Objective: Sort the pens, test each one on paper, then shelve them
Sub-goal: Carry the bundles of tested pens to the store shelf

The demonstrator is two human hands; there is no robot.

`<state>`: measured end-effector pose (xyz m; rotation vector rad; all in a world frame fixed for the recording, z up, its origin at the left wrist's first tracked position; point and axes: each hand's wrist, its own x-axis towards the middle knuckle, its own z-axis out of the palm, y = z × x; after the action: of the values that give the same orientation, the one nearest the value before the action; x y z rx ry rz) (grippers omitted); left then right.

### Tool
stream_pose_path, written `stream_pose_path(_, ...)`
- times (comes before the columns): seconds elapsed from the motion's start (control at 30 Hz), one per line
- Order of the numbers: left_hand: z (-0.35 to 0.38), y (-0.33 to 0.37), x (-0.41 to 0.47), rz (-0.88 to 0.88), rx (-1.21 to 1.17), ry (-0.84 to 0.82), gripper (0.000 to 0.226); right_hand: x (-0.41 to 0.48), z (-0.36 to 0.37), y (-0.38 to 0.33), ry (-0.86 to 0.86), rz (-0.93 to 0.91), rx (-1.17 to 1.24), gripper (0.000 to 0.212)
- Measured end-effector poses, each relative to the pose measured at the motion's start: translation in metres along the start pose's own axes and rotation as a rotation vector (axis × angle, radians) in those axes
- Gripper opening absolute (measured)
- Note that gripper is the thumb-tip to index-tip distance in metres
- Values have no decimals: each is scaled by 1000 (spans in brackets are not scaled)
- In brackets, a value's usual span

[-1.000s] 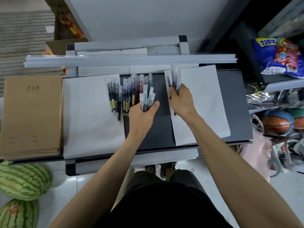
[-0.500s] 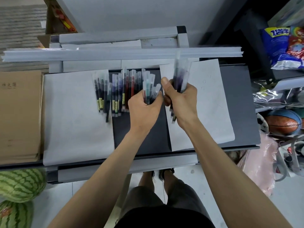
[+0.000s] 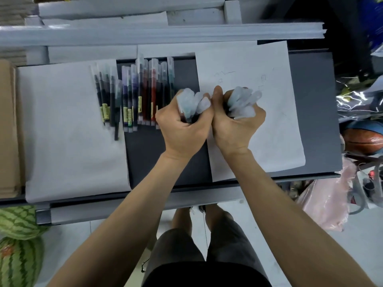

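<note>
My left hand grips a bundle of pens upright, their frosted caps pointing at the camera. My right hand holds a second bundle of pens the same way, and the two fists touch above the dark shelf board. A row of loose pens with black, purple, red and green ink lies flat to the left, partly on a blank white sheet. Under my right hand lies another white sheet with faint scribbles.
A stack of brown paper notebooks sits at the far left. A white rail runs across behind the papers. Two watermelons lie on the floor at lower left. Basketballs and plastic bags crowd the right side.
Both hands have lifted their bundles off the table and tipped them upright, caps toward the camera. The fists have come together. The view has moved closer to the shelf.
</note>
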<state>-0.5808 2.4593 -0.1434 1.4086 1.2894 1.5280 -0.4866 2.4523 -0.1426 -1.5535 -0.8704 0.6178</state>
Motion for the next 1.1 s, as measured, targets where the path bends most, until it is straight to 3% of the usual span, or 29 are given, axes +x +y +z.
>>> stream_pose_path(0.23,3,0,-5,9,65,7,56,-3,-8,4,-67,126,25,49)
stream_pose_path(0.33,2,-4,-9,-13,79,28,49,-2,-9,0,-85,88,-29,53)
stream_pose_path(0.53,2,-8,-18,-84,131,72,42,0,-7,-6,-98,109,-27,42)
stream_pose_path(0.83,5,32,-3,-431,79,101,34,2,-11,-42,-168,239,25,47)
stream_pose_path(1.1,0,87,-1,-617,-56,-58,32,-15,-55,-77,-114,421,13,45)
